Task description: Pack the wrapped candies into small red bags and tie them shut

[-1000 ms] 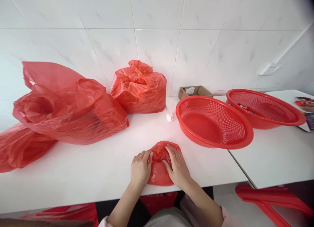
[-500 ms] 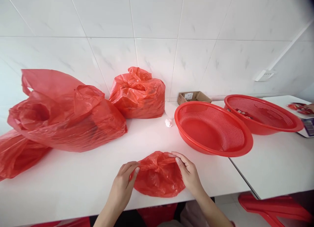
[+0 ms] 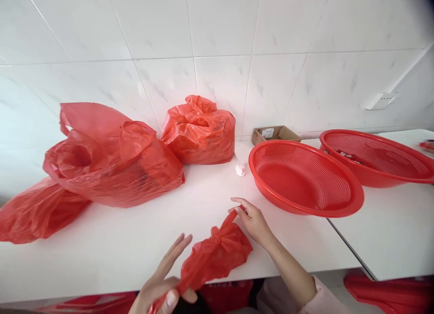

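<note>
A small red plastic bag [image 3: 213, 255] is stretched slantwise over the front edge of the white table [image 3: 111, 241], with a knot near its middle. My left hand [image 3: 162, 287], low at the table's front edge, pinches the bag's lower end between thumb and forefinger, the other fingers stretched out. My right hand [image 3: 252, 221] pinches the bag's upper end a little farther in on the table.
Two big stuffed red bags [image 3: 111, 160] lie at the left, a third [image 3: 200, 130] stands by the tiled wall. A white paper wad [image 3: 240, 169] lies mid-table. Two red perforated basins [image 3: 305, 178] [image 3: 376, 158] and a small cardboard box [image 3: 275, 133] stand at the right.
The bag was a flat bundle under both hands. My hands have pulled apart, left toward me and right away, drawing the bag into a taut knotted strip.
</note>
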Demonstrator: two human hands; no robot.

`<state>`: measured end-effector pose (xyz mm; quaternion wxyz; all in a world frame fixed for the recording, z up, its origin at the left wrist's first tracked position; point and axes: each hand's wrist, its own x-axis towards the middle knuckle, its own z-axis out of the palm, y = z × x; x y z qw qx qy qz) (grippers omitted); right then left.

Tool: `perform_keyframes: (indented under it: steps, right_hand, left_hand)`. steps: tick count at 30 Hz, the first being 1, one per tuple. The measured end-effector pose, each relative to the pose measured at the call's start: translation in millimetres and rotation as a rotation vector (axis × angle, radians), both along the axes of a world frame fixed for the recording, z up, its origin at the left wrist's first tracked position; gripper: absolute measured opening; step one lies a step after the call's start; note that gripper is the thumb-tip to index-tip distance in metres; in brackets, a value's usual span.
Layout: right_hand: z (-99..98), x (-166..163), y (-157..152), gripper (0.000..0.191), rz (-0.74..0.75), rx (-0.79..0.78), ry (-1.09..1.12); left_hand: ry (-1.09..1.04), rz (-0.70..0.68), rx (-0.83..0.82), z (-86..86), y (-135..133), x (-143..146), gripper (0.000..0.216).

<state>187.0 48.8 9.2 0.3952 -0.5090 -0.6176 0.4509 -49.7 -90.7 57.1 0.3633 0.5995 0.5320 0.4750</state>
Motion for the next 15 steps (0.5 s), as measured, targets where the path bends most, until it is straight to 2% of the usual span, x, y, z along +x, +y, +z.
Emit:
perform_keyframes:
  steps: [3,5,8,11,13,15]
  right_hand:
    - [42.1,-9,-12,0.042,0.074,0.155,-0.034]
    - [68.5,-15,-20,0.047,0.174,0.283,-0.012]
    - [96.1,-22,-23,0.049,0.305,0.385,0.004]
    - [108.4,-27,-15,0.050,0.379,0.430,-0.021]
    - [108.8,-31,-7,0.052,0.406,0.444,-0.067]
    - [103.5,-33,0,0.057,0.396,0.436,-0.139]
  left_hand:
    - [-0.499,-0.055,-0.233,9.8,38,20,0.046]
    - [-0.618,-0.055,-0.311,12.0,61,32,0.041]
    - [-0.470,-0.194,-0.329,13.9,81,48,0.039]
    - [-0.316,-0.355,-0.331,15.7,87,59,0.037]
    - [-0.311,-0.356,-0.332,15.2,90,63,0.031]
    - [-0.383,-0.292,-0.334,12.4,93,63,0.032]
